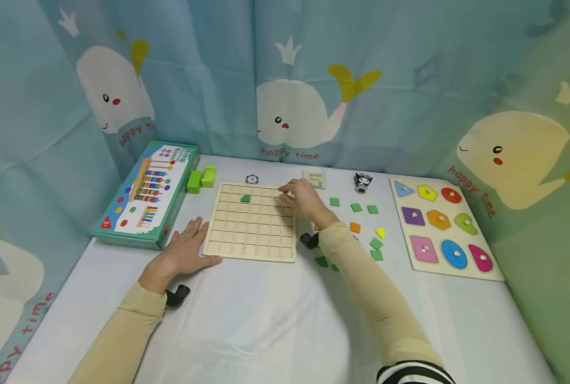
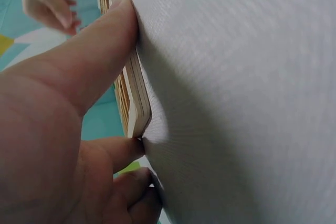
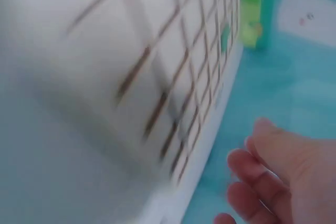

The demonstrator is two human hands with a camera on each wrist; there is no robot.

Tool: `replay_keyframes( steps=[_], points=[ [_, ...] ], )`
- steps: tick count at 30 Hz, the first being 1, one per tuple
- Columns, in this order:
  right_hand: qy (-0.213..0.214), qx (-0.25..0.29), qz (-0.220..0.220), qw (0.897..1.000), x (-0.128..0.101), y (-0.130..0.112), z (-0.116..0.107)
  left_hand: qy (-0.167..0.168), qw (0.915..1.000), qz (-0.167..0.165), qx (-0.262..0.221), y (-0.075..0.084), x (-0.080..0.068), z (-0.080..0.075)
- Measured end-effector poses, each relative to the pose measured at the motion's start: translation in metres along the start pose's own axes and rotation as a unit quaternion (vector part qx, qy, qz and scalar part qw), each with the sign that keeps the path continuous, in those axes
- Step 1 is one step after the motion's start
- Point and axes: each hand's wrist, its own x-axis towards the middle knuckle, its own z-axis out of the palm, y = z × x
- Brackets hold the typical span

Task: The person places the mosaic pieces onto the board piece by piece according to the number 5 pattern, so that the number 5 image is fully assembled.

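I am resting my left hand [image 1: 181, 250] flat on the table [image 1: 265, 320], fingers straight and spread, with the thumb pressing along the near left edge of the wooden grid board [image 1: 251, 221]; the left wrist view shows that thumb [image 2: 100, 45] lying against the board's edge [image 2: 134, 93]. It is gripping nothing. My right hand [image 1: 304, 200] is hovering over the far right corner of the board, fingers loosely curled; I cannot tell whether anything is pinched between them, and the right wrist view is too blurred to help. One green piece [image 1: 245, 198] is sitting in a cell near the board's far edge. To the right of the board, loose tiles are lying scattered: green ones [image 1: 356, 207], an orange one [image 1: 355, 227] and a yellow one [image 1: 380, 232]. Further right is lying a shape puzzle board [image 1: 445, 229], with a small figurine [image 1: 362, 182] beyond the tiles. On the left, a green game box [image 1: 145, 194] and two green blocks [image 1: 201, 178] are sitting just beside the grid board.
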Motion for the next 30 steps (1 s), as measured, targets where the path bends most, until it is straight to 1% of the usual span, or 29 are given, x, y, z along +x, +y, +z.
replay_keyframes(
  steps=[3, 6, 10, 14, 19, 25, 30],
  points=[
    [0.007, -0.002, 0.019, 1.0, -0.019, 0.021, -0.016, 0.002, 1.0, 0.001, -0.004, 0.001, -0.001, -0.001],
    [0.005, 0.001, 0.04, 0.999, -0.038, 0.04, -0.027, 0.003, 1.0, 0.003, -0.008, 0.001, -0.002, -0.002],
    [-0.019, 0.006, 0.068, 0.997, -0.06, 0.058, -0.036, -0.001, 0.9999, 0.002, -0.011, 0.001, -0.003, -0.003],
    [-0.04, 0.003, 0.077, 0.996, -0.073, 0.07, -0.039, -0.005, 0.9999, 0.003, -0.009, 0.003, -0.004, -0.004],
    [-0.054, 0.009, 0.091, 0.994, -0.075, 0.079, -0.033, -0.004, 0.9999, 0.003, -0.009, 0.002, -0.003, -0.004],
    [-0.061, -0.035, 0.128, 0.989, -0.072, 0.08, -0.028, -0.009, 0.9999, 0.001, -0.012, 0.001, -0.001, -0.002],
    [-0.062, -0.048, 0.147, 0.986, -0.069, 0.078, -0.025, -0.013, 0.9999, -0.001, -0.01, -0.001, 0.001, -0.001]
  ],
)
